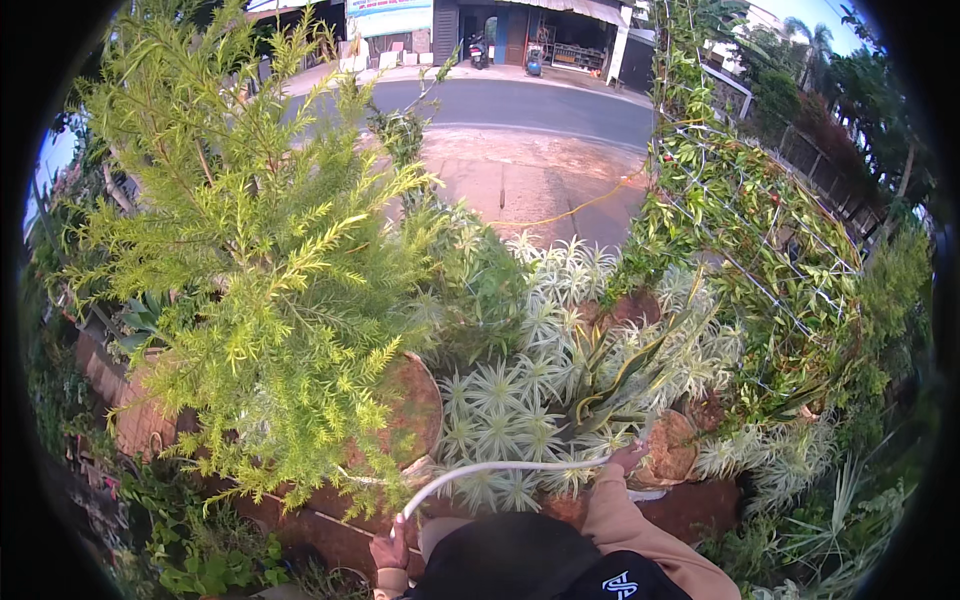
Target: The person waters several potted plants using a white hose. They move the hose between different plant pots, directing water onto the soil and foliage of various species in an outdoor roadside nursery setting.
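Observation:
A pale garden hose [495,466] arches in front of me from one hand to the other. My left hand [390,549] grips it low, near the bottom of the view. Further right, my right hand [628,454] holds the hose near its end, beside a soil-filled plant pot [669,448]. A faint whitish spray [648,424] shows just past those fingers. Variegated spider-like plants [491,405] spread below and beyond the hose. Among them rises a snake plant [622,382] with yellow-edged leaves.
A large feathery yellow-green shrub [262,285] crowds the left, by a big soil-filled pot [409,412]. Climbing vines [757,240] on a wire frame stand at right. Behind, an orange cable [570,210] crosses the paving [517,172], with a road [525,105] and open-fronted buildings beyond.

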Available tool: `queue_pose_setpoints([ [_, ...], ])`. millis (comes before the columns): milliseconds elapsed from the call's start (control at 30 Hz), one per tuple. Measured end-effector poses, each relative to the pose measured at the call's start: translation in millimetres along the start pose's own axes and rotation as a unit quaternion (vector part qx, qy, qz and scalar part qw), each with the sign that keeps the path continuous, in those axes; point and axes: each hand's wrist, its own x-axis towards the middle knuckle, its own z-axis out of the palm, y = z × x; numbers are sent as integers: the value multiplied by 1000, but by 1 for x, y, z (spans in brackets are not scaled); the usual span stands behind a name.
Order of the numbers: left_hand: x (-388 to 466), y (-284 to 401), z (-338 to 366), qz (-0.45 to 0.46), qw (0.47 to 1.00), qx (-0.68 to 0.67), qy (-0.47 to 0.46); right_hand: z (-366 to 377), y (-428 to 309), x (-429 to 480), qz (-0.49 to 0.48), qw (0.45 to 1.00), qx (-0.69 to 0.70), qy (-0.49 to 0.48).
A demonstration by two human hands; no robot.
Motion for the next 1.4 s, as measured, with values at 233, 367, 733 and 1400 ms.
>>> queue_pose_setpoints([
  [233,6,12,10,15,1000,25,7,-12,-1,25,21,997,22,73],
  [367,5,22,11,39,998,25,40,-22,-36,39,32,999,25,24],
  [733,16,16,17,72,992,-103,0,-25,-195,48,-143,945,283,-76],
  [1400,8,-8,22,18,998,-17,52,-24,-259,8,-161,933,291,-136],
])
